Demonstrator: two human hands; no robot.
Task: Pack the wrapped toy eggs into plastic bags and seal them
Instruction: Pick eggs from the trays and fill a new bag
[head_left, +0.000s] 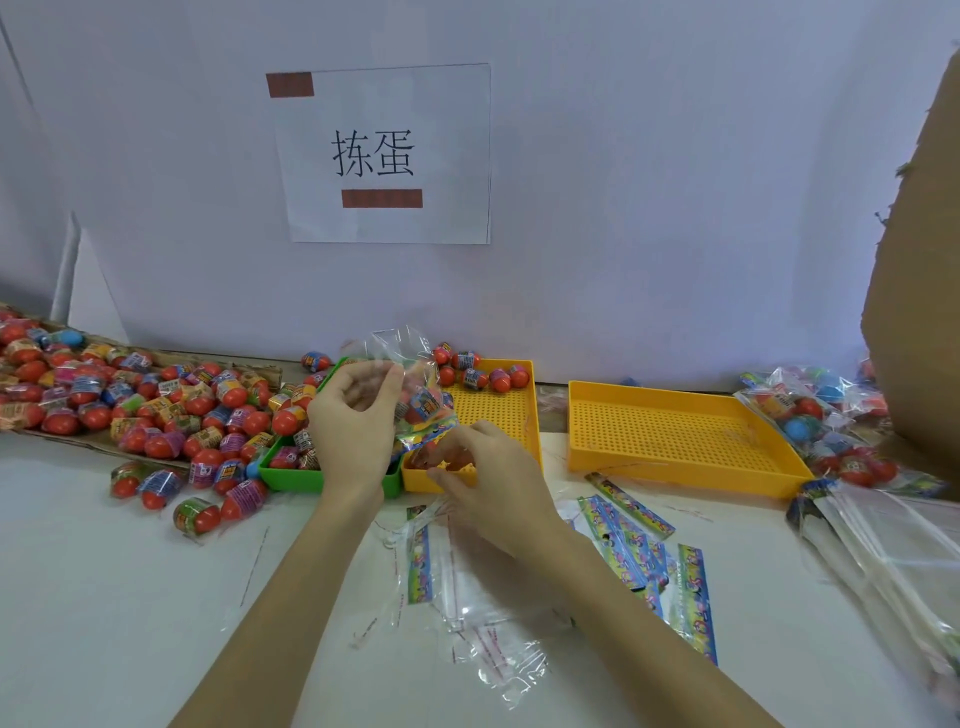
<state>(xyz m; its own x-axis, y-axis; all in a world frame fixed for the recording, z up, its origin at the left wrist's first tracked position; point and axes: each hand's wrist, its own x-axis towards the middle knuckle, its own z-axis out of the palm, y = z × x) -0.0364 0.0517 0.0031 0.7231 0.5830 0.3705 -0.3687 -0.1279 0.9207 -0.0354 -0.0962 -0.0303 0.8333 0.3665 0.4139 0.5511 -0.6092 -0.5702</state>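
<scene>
We take the middle yellow perforated plastic tray (511, 415) as our reference point. Directly over its near-left corner, a clear plastic bag with a printed colour header strip (415, 400) is held up off the white desk (130, 597); several red wrapped toy eggs are visible inside it. The left hand (353, 415) pinches the bag's upper film between thumb and fingers. The right hand (483, 467) has its fingers curled at the bag's lower end, by the header strip, and appears to be grasping that end (the exact contact is partly hidden by the film).

Finished work: a heap of filled clear bags (826, 415) lies far right of the reference tray, beyond a second, bare yellow perforated tray (675, 441).

Outstanding work: a large loose pile of red wrapped eggs (156, 405) spreads well left of the reference tray, a green plastic tray (291, 473) touching its left side holds more, and a few eggs sit at the reference tray's far edge. Flat unused bags (644, 556) lie near of the tray, and a further stack (883, 545) near-right of it.

Our judgement: the bag in hand is loaded and at the sealing step, not yet closed as far as we can tell. The task overall is early to midway; most eggs remain unpacked.
</scene>
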